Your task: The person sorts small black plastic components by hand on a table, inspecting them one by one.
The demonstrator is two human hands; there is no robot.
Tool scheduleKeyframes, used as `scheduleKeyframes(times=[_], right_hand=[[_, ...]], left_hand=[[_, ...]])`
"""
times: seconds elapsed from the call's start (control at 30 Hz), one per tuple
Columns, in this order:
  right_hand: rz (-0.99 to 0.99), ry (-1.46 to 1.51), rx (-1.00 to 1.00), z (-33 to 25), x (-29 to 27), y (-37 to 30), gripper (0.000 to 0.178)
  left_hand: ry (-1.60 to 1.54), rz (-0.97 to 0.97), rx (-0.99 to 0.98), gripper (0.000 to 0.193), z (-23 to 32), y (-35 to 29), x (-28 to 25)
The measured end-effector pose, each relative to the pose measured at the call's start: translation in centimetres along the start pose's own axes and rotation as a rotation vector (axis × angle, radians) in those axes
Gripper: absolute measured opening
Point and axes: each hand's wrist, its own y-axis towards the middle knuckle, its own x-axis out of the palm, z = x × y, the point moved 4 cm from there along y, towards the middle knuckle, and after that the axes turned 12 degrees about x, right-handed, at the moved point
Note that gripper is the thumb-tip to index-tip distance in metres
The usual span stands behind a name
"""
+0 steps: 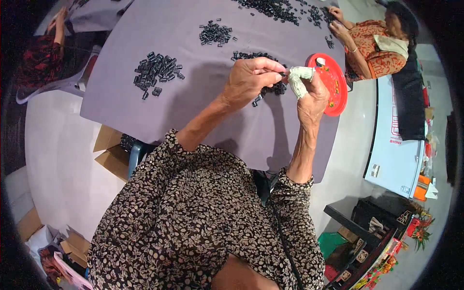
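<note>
My left hand [251, 79] is closed in a pinch, thumb against forefinger, with a small black piece [283, 74] at the fingertips. Facing it, my right hand [311, 99] wears pale green-white covers on the thumb and forefinger, which are bent together at the same piece. Whatever lies between the right fingertips is too small to make out. Both hands are raised over a heap of small black cylindrical parts [249, 55], partly hidden by them. A red round tray [337, 72] with a coloured pattern sits just beyond my right hand.
The grey-covered table [188, 53] bears more black heaps, one at left [155, 71] and one farther back [216, 34]. A co-worker in an orange patterned top [372, 41] handles parts at the far right; another person sits far left. Open cardboard box [113, 154] below the table.
</note>
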Motion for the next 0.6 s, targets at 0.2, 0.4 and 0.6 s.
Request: scheduleKeyframes(times=[0.2, 0.4, 0.6], right_hand=[[0.051, -0.14, -0.091, -0.1, -0.1, -0.3, 0.013], [0.027, -0.282, -0.165, -1.3, 0.8, -0.1, 0.013], [0.009, -0.019, -0.059, -0.2, 0.3, 1.3, 0.019]], left_hand=[[0.064, 0.026, 0.02, 0.019, -0.4, 0.0, 0.1], [0.121, 0.063, -0.01, 0.02, -0.3, 0.1, -0.2], [-0.057, 0.111, 0.056, 0.018, 0.3, 1.9, -1.6]])
